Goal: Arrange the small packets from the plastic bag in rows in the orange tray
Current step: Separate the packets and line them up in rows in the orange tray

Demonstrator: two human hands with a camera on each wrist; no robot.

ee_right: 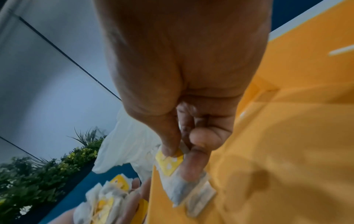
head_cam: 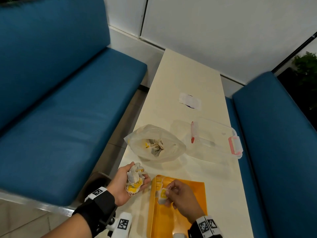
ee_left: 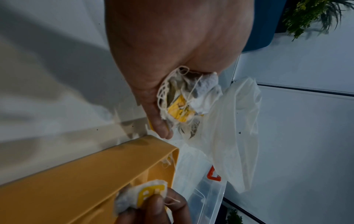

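Thin translucent plastic bag (head_cam: 155, 143), papery stringed packets (head_cam: 134, 179), smooth glossy plastic orange tray (head_cam: 188, 189), clear plastic box (head_cam: 216, 136).

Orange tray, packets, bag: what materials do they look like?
Orange tray: likely rigid moulded plastic, smooth with a slight sheen. Packets in the left hand: thin crinkled paper-like pouches with strings and yellow tags. Bag: thin translucent plastic film, wrinkled.

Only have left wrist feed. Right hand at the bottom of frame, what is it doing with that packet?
Observer: The right hand pinches one packet over the orange tray, near its left edge.
Operator: Any packets left in the bag?
Observer: Yes, the plastic bag lies open on the table with several inside.
Operator: Left hand's load?
Observer: The left hand grips a bunch of packets beside the tray.
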